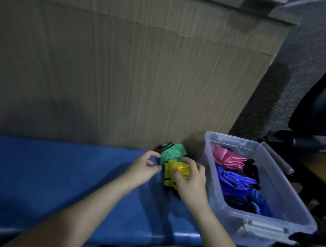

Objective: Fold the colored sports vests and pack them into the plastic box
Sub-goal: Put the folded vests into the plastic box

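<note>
1. Two bare forearms are seen reaching forward from the near edge over the blue padded tabletop [48, 170].
2. The right hand [190, 178] is laid on the small folded yellow sports vest [176, 169], fingers curled round its near side; the vest is judged to be gripped.
3. The left hand [144, 167] is held just left of the yellow vest, fingers loosely curled, nothing held; contact with cloth cannot be told.
4. The crumpled green sports vest with dark trim [172, 151] is seen just beyond the yellow one, touching it, at the foot of the brown cardboard sheet [124, 66].
5. The clear plastic storage box [269, 222] is placed just right of the right hand, long axis running near to far; folded pink, purple, blue and black vests are already inside.
6. Key relation: the box lies right of the yellow vest, the right hand is the nearer one, so a short rightward carry is judged likely.
</note>
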Action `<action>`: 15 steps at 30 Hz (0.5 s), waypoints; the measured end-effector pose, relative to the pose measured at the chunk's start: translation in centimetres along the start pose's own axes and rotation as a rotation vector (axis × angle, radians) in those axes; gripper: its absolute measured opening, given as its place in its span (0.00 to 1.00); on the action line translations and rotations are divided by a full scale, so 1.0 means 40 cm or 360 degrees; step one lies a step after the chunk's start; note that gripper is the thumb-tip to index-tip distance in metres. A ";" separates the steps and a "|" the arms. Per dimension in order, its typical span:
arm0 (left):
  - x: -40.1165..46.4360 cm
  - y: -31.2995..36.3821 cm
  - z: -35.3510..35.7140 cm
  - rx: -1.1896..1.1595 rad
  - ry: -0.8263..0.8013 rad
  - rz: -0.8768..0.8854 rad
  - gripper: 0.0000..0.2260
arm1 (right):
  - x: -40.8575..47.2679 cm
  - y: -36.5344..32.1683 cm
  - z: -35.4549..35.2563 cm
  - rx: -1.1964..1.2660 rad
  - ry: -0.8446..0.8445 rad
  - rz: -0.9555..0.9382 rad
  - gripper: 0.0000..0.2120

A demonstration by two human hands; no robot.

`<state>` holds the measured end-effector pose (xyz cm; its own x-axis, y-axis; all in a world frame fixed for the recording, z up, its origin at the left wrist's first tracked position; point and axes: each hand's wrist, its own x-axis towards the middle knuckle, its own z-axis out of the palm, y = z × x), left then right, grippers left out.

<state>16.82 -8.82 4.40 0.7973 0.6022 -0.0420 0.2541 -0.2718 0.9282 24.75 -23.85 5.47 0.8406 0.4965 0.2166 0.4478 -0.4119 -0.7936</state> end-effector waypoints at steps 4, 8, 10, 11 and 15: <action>0.039 -0.050 0.049 -0.0015 -0.0077 -0.0035 0.13 | 0.023 0.067 0.052 -0.0048 0.0025 0.0085 0.23; 0.088 -0.079 0.101 0.0031 -0.0064 0.0015 0.14 | 0.051 0.119 0.092 0.0037 0.0073 0.0203 0.27; 0.111 -0.084 0.126 0.0004 -0.0113 0.0001 0.14 | 0.068 0.136 0.102 -0.0030 0.0102 0.0245 0.26; 0.122 -0.087 0.137 0.0010 -0.0133 -0.0017 0.13 | 0.073 0.140 0.106 -0.0085 0.0094 0.0269 0.25; 0.151 -0.083 0.162 0.0051 -0.0130 -0.0033 0.14 | 0.090 0.160 0.124 -0.0137 0.0065 0.0356 0.23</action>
<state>24.32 -9.13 -1.33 0.8335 0.5448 -0.0921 0.2873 -0.2849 0.9145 29.13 -20.90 -1.66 0.9326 0.3551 0.0648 0.2719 -0.5729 -0.7732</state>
